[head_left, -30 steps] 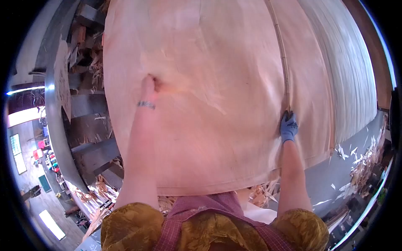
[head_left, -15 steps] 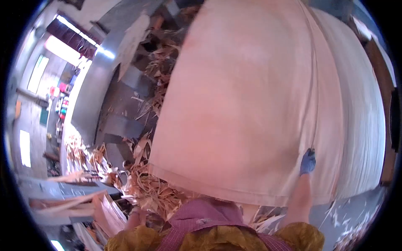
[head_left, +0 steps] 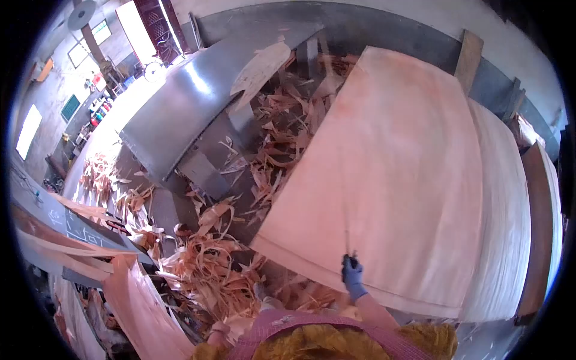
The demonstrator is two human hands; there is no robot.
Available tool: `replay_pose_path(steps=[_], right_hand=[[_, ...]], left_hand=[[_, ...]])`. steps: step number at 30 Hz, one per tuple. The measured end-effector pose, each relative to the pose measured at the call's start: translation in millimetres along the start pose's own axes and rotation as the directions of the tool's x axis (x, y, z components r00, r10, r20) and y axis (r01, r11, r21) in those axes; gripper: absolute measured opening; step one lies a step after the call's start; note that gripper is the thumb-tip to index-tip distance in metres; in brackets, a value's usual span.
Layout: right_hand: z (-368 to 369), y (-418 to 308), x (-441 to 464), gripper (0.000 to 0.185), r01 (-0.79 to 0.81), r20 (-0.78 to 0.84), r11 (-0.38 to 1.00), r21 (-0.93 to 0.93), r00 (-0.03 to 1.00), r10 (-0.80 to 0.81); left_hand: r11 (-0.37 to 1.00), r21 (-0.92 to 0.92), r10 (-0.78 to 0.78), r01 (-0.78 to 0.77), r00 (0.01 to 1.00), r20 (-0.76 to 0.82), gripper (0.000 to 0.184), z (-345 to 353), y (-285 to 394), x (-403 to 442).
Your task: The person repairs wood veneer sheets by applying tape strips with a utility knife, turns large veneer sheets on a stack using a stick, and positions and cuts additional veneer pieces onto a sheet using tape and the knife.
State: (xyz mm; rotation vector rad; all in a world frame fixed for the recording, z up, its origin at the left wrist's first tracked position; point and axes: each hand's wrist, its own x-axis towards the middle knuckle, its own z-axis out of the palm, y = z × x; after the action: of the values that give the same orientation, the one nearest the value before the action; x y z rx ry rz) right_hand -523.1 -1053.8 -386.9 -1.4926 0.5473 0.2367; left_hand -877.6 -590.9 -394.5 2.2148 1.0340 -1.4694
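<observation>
My right hand (head_left: pixel 354 279), in a blue-grey glove, is closed around the dark handle of a long thin rod (head_left: pixel 346 234). The rod reaches away from me over a stack of wide, pale pinkish wood veneer sheets (head_left: pixel 408 174), and its far end fades against the wood. The hand is over the near edge of the top sheet. At the bottom, left of my pink apron, my left hand (head_left: pixel 219 333) shows only as a small blurred part; its fingers cannot be made out.
Curled veneer scraps (head_left: pixel 216 270) cover the floor to the left. Beyond them stands a grey metal-topped table (head_left: pixel 174 108) with a torn veneer piece (head_left: pixel 264 66) on it. Paler sheets (head_left: pixel 501 216) lie at the right, beside a brown board (head_left: pixel 534 228). A wooden plank (head_left: pixel 469 60) leans at the back wall.
My right hand has moved left across the sheets with the rod. The fold along the right of the top sheet now looks flatter. My view has turned and shows more of the room.
</observation>
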Motion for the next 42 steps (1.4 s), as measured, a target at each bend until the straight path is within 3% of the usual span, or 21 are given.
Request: replay_pose_path(steps=[1,3,6,8,9,11,12,14,16,18,19,21,22,26,29,31,33,37,42], right_hand=[[51,-15,-17,0.031,-0.079,0.095,0.995,0.053,0.993,0.073],[149,-30,-45,0.032,-0.188,0.246,0.972,0.144,0.958,0.148],[285,-25,-67,0.032,-0.276,0.378,0.951,0.142,0.903,0.205],[365,-34,-93,0.031,-0.327,0.435,0.921,0.214,0.876,0.210],[394,-29,-99,0.031,-0.304,0.409,0.923,0.235,0.893,0.190],[453,-24,-106,0.030,-0.251,0.362,0.927,0.279,0.922,0.141],[469,-26,-105,0.030,-0.271,0.390,0.869,0.414,0.915,0.100],[492,-11,-69,0.029,-0.184,0.173,0.963,0.198,0.973,0.151],[508,-41,-51,0.031,-0.126,0.100,0.985,0.117,0.988,0.115],[536,-46,-21,0.027,-0.073,0.125,0.942,0.327,0.992,0.033],[549,-53,-12,0.025,0.026,0.132,0.977,0.214,0.990,-0.055],[590,-56,7,0.026,-0.001,0.057,0.980,0.201,0.998,-0.011],[615,-83,-12,0.026,-0.125,0.127,0.954,0.273,0.988,0.093],[752,-79,19,0.026,-0.077,0.098,0.929,0.363,0.994,0.044],[872,-95,30,0.027,0.018,0.062,0.914,0.406,0.997,-0.047],[958,-144,-1,0.030,-0.134,0.163,0.891,0.434,0.984,0.069],[1034,-163,1,0.032,-0.252,0.348,0.859,0.446,0.933,0.093],[1194,-182,-6,0.034,-0.237,0.432,0.906,0.350,0.899,0.068],[1402,-169,-3,0.037,-0.219,0.464,0.931,0.292,0.884,0.062]], left_hand=[[0.999,-0.030,-0.037,0.034,0.994,-0.107,0.063,7,-13,17],[0.989,-0.146,-0.052,0.036,0.993,-0.109,0.064,-6,-42,34],[0.919,-0.373,0.028,-0.126,0.965,-0.259,0.061,-26,-97,73],[0.920,-0.361,0.038,-0.154,0.950,-0.309,0.057,-59,-135,93],[0.923,-0.350,0.037,-0.160,0.943,-0.332,0.055,-85,-151,90],[0.805,-0.556,-0.036,-0.208,0.917,-0.396,0.047,-120,-198,118],[0.726,-0.640,-0.067,-0.251,0.901,-0.429,0.044,-139,-220,129],[0.640,-0.725,-0.125,-0.256,0.896,-0.426,0.040,-173,-258,151],[0.598,-0.759,-0.136,-0.259,0.900,-0.414,0.039,-204,-293,170],[0.513,-0.787,-0.029,-0.343,0.909,-0.415,0.036,-239,-320,191],[0.438,-0.830,-0.039,-0.345,0.915,-0.401,0.033,-258,-330,203],[0.280,-0.895,-0.047,-0.348,0.926,-0.375,0.026,-303,-348,228],[0.584,-0.756,-0.043,-0.295,0.919,-0.392,0.019,-343,-349,223],[0.269,-0.906,0.009,-0.327,0.941,-0.337,0.022,-438,-419,317],[0.407,-0.870,-0.047,-0.280,0.944,-0.326,0.021,-499,-450,331],[0.465,-0.853,-0.086,-0.238,0.946,-0.311,0.020,-531,-485,342],[0.489,-0.852,-0.124,-0.188,0.952,-0.281,0.019,-549,-511,350],[0.490,-0.869,-0.217,-0.069,0.956,-0.199,0.018,-565,-556,384],[0.513,-0.858,-0.323,0.004,0.927,-0.189,0.017,-645,-627,478]])
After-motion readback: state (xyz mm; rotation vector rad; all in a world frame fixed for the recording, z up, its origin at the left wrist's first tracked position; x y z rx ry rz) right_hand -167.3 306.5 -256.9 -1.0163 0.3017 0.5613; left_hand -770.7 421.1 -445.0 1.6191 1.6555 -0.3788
